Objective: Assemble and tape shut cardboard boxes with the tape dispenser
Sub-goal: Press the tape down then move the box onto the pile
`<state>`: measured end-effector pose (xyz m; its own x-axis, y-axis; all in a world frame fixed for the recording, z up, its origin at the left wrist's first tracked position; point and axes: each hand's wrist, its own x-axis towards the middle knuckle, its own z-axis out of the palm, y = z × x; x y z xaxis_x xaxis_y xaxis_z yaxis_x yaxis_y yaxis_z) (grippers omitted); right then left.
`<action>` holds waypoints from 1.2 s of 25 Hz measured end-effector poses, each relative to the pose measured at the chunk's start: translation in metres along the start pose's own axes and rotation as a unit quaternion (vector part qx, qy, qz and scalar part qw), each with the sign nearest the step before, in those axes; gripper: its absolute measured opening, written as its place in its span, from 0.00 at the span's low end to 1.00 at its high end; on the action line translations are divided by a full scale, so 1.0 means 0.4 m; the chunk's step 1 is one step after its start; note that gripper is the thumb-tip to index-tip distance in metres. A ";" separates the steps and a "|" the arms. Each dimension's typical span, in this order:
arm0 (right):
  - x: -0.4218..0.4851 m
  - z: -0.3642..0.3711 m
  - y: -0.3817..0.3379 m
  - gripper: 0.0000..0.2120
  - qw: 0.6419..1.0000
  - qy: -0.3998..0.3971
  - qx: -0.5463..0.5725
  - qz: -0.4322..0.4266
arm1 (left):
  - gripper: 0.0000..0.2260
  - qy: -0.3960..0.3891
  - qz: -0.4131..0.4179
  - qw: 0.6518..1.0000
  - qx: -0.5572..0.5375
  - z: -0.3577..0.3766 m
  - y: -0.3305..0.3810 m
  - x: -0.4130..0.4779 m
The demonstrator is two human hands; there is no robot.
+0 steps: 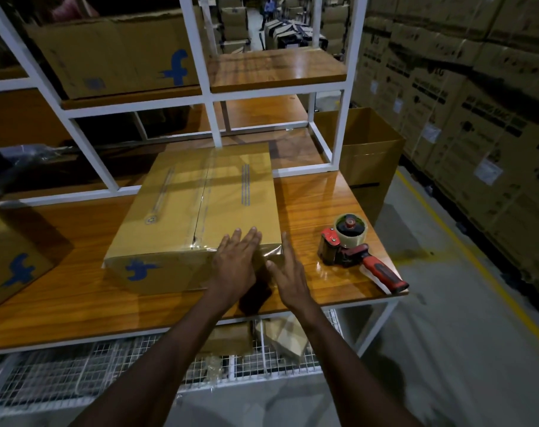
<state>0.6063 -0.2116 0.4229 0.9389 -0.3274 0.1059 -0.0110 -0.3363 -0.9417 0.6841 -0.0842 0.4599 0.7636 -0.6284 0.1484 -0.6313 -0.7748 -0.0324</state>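
Left hand (235,263) flat on box (200,195) — brown, taped.

Setting: warehouse packing station. Indicated by: walls of stacked cartons (465,97) ranged along a concrete floor (447,349) marked with a yellow line (465,251); further carton stacks (234,23) seen down a far aisle; a wooden bench (77,291) fitted with a white metal rack (212,118) above and a wire-mesh shelf (61,374) beneath; a logo-printed box (114,57) stored on the rack; a tape dispenser (354,248) laid on the bench near a taped cardboard box (200,204).
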 end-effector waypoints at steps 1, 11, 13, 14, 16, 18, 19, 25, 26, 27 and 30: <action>-0.001 -0.003 0.004 0.41 1.000 -0.013 -0.004 0.010 | 0.33 0.000 -0.002 1.000 -0.002 -0.001 0.000 -0.001; -0.009 -0.006 -0.043 0.47 0.998 0.011 -0.042 0.053 | 0.33 0.021 0.050 0.996 -0.068 -0.008 -0.021 -0.013; -0.002 0.011 -0.066 0.43 0.989 0.063 -0.136 0.004 | 0.34 0.030 0.061 0.979 -0.192 -0.015 -0.045 -0.019; 0.005 0.025 -0.093 0.41 0.979 0.067 -0.190 -0.039 | 0.34 0.051 0.049 0.967 -0.246 -0.021 -0.068 -0.027; 0.026 0.065 -0.157 0.37 0.951 0.034 -0.285 -0.113 | 0.32 0.140 -0.007 0.947 -0.290 -0.031 -0.140 -0.053; 0.050 0.128 -0.202 0.33 0.926 -0.024 -0.346 -0.149 | 0.29 0.230 -0.078 0.925 -0.293 -0.042 -0.238 -0.101; 0.062 0.170 -0.222 0.32 0.919 -0.055 -0.358 -0.154 | 0.27 0.264 -0.121 0.908 -0.301 -0.049 -0.295 -0.136; 0.118 0.366 -0.299 0.28 0.887 -0.161 -0.405 -0.154 | 0.23 0.348 -0.416 0.743 -0.393 -0.005 -0.522 -0.280; 0.123 0.382 -0.306 0.28 0.881 -0.169 -0.415 -0.153 | 0.25 0.327 -0.426 0.724 -0.433 0.015 -0.531 -0.282; 0.129 0.395 -0.311 0.28 0.875 -0.176 -0.426 -0.151 | 0.25 0.309 -0.422 0.706 -0.477 0.030 -0.532 -0.282; 0.140 0.408 -0.304 0.27 0.866 -0.179 -0.446 -0.140 | 0.27 0.259 -0.393 0.706 -0.530 0.062 -0.490 -0.274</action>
<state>0.7164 -0.0450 0.4913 0.9925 0.1174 0.0345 0.1223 -0.9585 -0.2577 0.7275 0.1351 0.4255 0.9554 0.2891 0.0603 0.0023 -0.2114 0.9774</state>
